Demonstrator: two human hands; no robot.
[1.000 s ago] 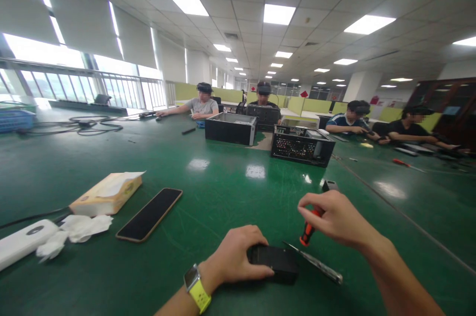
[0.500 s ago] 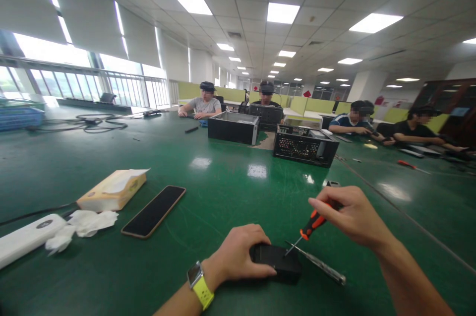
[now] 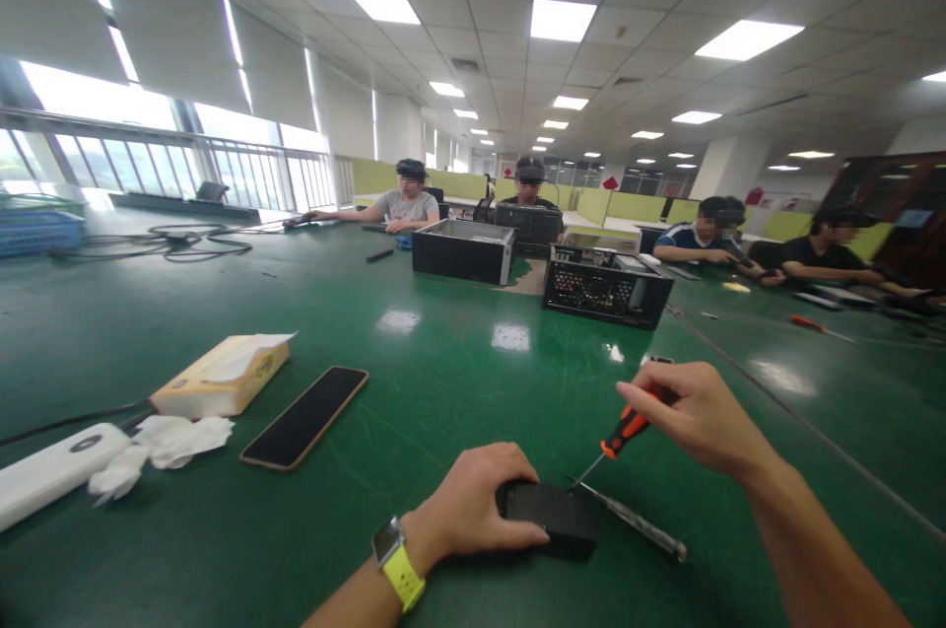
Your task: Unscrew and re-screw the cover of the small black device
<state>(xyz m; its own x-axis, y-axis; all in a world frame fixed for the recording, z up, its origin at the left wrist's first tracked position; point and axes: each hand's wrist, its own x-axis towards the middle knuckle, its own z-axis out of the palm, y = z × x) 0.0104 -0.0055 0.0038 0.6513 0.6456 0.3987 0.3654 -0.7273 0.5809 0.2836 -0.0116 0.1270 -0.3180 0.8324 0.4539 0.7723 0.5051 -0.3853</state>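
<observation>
My left hand [image 3: 488, 505], with a watch on a yellow band at the wrist, grips a small black box [image 3: 558, 518] flat on the green table, fingers behind and thumb in front. My right hand [image 3: 691, 416] is closed round the orange and black handle of a screwdriver [image 3: 627, 429]. The screwdriver leans down to the left, its tip at the box's far right edge; whether it touches the box I cannot tell. A second, thin screwdriver with a clear handle [image 3: 642, 524] lies on the table just right of the box.
Left of my hands lie a phone [image 3: 306, 418], a tissue pack [image 3: 226, 377], crumpled tissues [image 3: 177, 441] and a white device [image 3: 63, 470]. Two computer cases [image 3: 464, 253] [image 3: 607, 291] stand farther back. Several people sit round the table. An orange screwdriver [image 3: 817, 327] lies at right.
My right hand has raised the screwdriver slightly, and its tip has shifted from the box's top toward its far right edge. A person at the back has stretched an arm toward the cables.
</observation>
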